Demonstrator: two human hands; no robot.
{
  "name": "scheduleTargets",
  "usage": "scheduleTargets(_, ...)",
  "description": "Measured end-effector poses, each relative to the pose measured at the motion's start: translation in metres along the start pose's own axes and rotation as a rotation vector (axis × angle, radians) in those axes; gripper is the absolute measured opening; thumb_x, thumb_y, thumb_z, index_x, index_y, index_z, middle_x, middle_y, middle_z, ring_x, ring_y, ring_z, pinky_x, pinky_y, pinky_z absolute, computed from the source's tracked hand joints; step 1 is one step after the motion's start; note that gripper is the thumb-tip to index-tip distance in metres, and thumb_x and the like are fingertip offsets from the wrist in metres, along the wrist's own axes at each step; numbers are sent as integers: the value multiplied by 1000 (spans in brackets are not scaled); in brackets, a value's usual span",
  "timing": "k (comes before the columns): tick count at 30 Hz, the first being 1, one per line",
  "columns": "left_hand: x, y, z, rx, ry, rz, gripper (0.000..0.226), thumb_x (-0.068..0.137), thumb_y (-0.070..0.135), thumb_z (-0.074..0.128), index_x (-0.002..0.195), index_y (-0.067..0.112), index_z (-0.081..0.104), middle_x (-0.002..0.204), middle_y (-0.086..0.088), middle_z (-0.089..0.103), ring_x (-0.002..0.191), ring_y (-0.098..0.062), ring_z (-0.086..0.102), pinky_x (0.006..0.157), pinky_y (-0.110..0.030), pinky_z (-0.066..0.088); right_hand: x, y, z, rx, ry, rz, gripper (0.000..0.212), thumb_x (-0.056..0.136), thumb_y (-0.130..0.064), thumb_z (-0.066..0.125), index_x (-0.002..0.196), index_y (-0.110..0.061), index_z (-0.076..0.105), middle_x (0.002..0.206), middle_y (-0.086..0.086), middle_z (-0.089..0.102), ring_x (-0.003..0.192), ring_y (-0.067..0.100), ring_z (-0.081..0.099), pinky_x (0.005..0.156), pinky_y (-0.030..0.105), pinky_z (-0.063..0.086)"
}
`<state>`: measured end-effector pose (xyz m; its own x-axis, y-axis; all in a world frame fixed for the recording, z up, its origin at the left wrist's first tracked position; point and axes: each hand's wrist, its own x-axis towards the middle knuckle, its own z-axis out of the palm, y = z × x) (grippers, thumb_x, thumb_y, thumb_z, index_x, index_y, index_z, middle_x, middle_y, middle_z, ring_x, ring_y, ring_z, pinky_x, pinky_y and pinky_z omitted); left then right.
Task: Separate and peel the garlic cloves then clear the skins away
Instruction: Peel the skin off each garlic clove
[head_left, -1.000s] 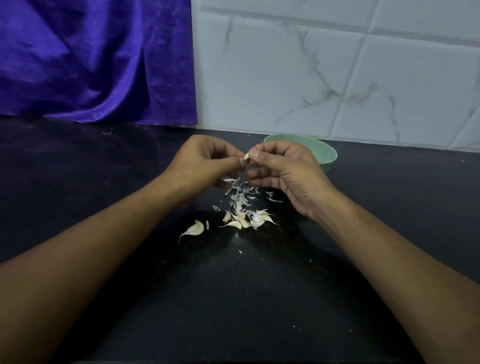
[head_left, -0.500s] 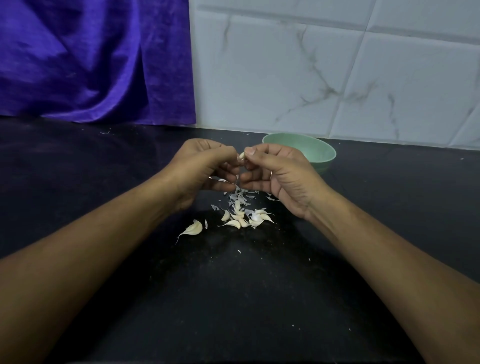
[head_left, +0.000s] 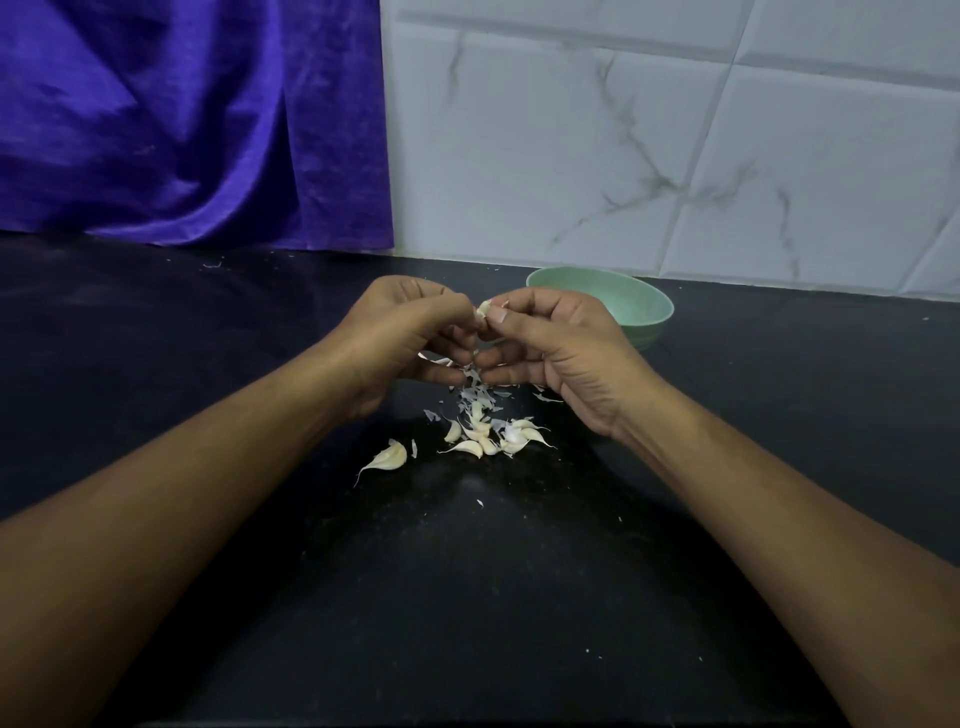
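A small pale garlic clove (head_left: 483, 308) is pinched between the fingertips of my left hand (head_left: 410, 332) and my right hand (head_left: 556, 343), held above the black counter. Both hands have their fingers curled round it, thumbs meeting at the clove. Directly below lies a heap of thin papery skins (head_left: 480, 392). Nearer to me sits a cluster of several unpeeled cloves (head_left: 493, 436). One larger clove (head_left: 390, 457) lies apart to the left of that cluster.
A pale green bowl (head_left: 644, 306) stands behind my right hand, close to the marble-patterned tiled wall (head_left: 675, 145). Purple cloth (head_left: 182, 119) hangs at the back left. Small skin flecks dot the black counter (head_left: 467, 597).
Both hands have closed in and dropped slightly over the skin heap, still working the same clove. The cloves on the counter have not moved.
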<state>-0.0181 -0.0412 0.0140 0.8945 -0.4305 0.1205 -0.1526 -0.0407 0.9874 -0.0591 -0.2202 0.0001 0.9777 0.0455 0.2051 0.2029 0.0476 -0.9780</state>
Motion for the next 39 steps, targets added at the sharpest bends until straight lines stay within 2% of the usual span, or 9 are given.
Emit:
scheduleTargets(4,-2,-1,1,65,-22,41,12,93,5,61,94,-3,71,71,-6,66,65,-12,65,61,-30,59,0,-3,-2,19,-21,35,8,95,-8,70,101,-5,67,90,11,74,73,23,72,70,37,65)
scheduleTargets(14,0,-4,-3,143,-14,70,22,94,4,62,73,8,67,68,-9,64,69,-20,65,67,-38,58,0,-12,1,187,51,22,7,99,-11,64,103,-6,66,89,9,73,72,18,72,64,31,63)
scheduleTargets(19,4,-8,-7,275,69,128,23,98,16,63,79,8,73,70,-8,69,70,-23,68,61,-37,59,-1,-12,0,152,84,3,6,96,-5,67,102,-6,66,87,11,75,69,19,73,62,31,63)
scheduleTargets(22,4,-11,-9,446,106,209,25,99,28,68,79,13,74,72,-6,73,70,-22,73,66,-40,64,-2,-12,0,91,78,-16,17,96,-3,66,114,-4,66,89,12,75,69,20,73,64,33,64)
scheduleTargets(24,5,-12,-10,503,113,241,20,95,30,74,81,17,73,74,-6,73,71,-23,74,63,-35,64,-4,-12,0,44,72,-34,20,97,-2,66,117,-3,66,94,15,76,70,21,73,65,34,63)
scheduleTargets(27,6,-12,-11,568,121,268,13,89,29,80,84,19,73,75,-3,73,62,-12,68,53,-20,54,-5,-14,0,1,63,-52,14,97,-2,66,110,-4,62,100,18,77,69,22,74,63,33,62)
scheduleTargets(30,5,-12,-11,561,121,288,10,89,28,81,88,20,74,75,1,72,59,-3,63,52,-16,49,-5,-16,-1,-13,57,-60,11,96,-3,67,106,-4,61,99,18,77,70,22,75,62,33,62)
scheduleTargets(35,4,-10,-11,429,73,323,11,90,30,80,94,21,76,82,-4,74,70,-18,69,61,-30,59,-2,-14,-4,-10,96,-74,12,94,-3,69,105,-1,67,95,18,75,68,20,72,63,32,63)
scheduleTargets(39,2,-8,-9,471,58,382,16,87,37,82,94,24,77,81,1,75,73,-23,72,65,-40,63,-2,-13,-5,-70,103,-79,9,94,-3,70,103,-1,67,85,18,76,66,19,71,62,32,62)
